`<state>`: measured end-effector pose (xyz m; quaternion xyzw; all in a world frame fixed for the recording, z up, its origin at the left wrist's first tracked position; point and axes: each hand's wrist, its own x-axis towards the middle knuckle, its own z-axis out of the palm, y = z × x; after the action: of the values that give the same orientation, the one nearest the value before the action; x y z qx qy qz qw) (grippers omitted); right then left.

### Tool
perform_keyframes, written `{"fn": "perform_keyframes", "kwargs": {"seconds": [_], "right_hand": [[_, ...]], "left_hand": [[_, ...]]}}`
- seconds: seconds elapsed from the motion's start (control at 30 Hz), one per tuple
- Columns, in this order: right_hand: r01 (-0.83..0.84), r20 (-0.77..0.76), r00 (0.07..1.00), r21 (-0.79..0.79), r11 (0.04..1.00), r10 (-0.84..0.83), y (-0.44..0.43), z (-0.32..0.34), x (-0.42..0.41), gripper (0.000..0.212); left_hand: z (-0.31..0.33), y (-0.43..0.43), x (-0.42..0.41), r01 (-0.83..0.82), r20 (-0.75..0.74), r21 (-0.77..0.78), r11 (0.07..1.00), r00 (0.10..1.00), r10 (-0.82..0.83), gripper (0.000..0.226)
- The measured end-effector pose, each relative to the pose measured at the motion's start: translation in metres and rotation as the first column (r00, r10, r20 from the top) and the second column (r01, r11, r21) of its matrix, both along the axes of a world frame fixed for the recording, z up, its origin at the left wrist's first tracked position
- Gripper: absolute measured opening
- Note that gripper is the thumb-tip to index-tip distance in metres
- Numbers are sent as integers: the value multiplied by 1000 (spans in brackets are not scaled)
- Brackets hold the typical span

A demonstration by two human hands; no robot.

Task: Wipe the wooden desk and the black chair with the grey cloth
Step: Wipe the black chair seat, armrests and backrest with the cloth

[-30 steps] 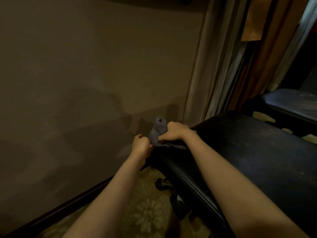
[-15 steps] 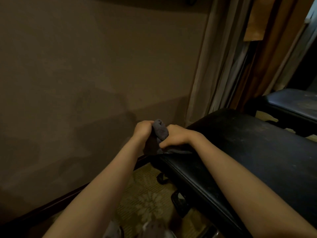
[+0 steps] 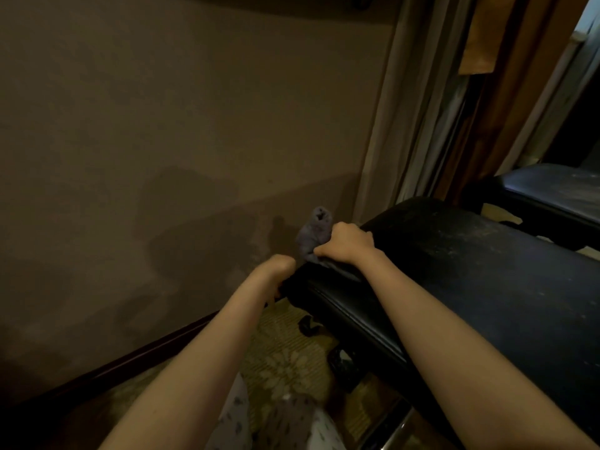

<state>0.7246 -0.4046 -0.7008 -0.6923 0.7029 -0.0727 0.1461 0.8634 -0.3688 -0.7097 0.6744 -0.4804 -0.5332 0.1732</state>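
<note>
The black chair (image 3: 470, 271) fills the right half of the head view, its dusty seat seen from above. My right hand (image 3: 345, 241) grips the bunched grey cloth (image 3: 313, 233) at the seat's far left corner, and part of the cloth sticks up above my knuckles. My left hand (image 3: 277, 267) sits lower and to the left, apart from the cloth, with its fingers curled down at the seat's left edge and mostly hidden. The wooden desk is out of view.
A brown wall stands close on the left, with a dark baseboard (image 3: 130, 362) along patterned carpet (image 3: 285, 362). Curtains (image 3: 406, 108) hang behind the chair. A second black seat (image 3: 552, 193) is at the right. Chair casters (image 3: 306, 324) show under the seat.
My left hand has come off the cloth and dropped down to the seat's left edge. My right hand keeps hold of the cloth at the corner.
</note>
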Motion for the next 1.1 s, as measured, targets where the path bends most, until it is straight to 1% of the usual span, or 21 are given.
{"fn": "perform_keyframes", "kwargs": {"seconds": [0.07,0.13,0.23,0.3,0.37,0.43,0.47,0.5,0.53,0.6,0.67,0.73,0.8,0.87,0.93,1.0,1.1], "right_hand": [[-71,46,997,43,997,69,3,1,-6,38],[-153,137,980,79,985,142,8,1,-13,32],[-202,223,958,82,976,179,20,1,-24,28],[-202,296,940,84,976,169,29,-1,-33,28],[-182,348,927,86,979,142,39,-2,-44,33],[-154,378,919,79,985,114,51,-5,-56,39],[-139,391,915,72,988,100,58,-6,-61,40],[-119,400,913,65,991,84,65,-7,-66,37],[-100,408,911,57,993,69,71,-6,-70,34],[-57,418,908,55,997,29,84,-4,-80,23],[-12,414,910,58,998,-13,99,-3,-90,14],[26,403,914,46,999,-42,116,-6,-99,13],[54,389,920,13,998,-55,133,-9,-106,16],[82,387,919,-17,996,-69,146,-9,-108,26],[96,351,933,-37,995,-77,149,-7,-107,28],[108,277,957,-41,993,-92,144,-5,-99,26],[190,203,964,-75,979,-172,122,-6,-79,17]], "left_hand": [[-4,7,-5,24,-45,27,999,999,-23,29],[-11,6,-9,-53,-129,-21,998,990,50,19],[-22,-2,-13,-192,-209,-68,979,962,174,18],[-25,-5,-16,-234,-209,-68,970,954,215,16],[-26,-10,-20,-242,-187,-69,968,956,226,19],[-25,-16,-29,-215,-160,-69,974,966,202,24],[-24,-18,-35,-194,-126,-84,977,975,183,30],[-25,-21,-42,-159,-68,-95,983,986,153,36],[-26,-23,-47,-125,24,-104,987,992,128,41],[-24,-22,-56,-66,208,-87,994,975,83,50],[-16,-18,-62,-12,310,-35,999,950,22,54],[-9,-16,-66,-16,335,6,1000,942,13,57],[-11,-16,-69,-45,338,-10,999,940,46,57],[-17,-11,-72,0,350,-94,996,936,33,54],[-21,-9,-74,78,363,-190,979,932,-4,54],[-23,-5,-78,117,393,-243,963,919,-12,56],[-27,-6,-80,98,373,-291,952,928,18,56]]}}
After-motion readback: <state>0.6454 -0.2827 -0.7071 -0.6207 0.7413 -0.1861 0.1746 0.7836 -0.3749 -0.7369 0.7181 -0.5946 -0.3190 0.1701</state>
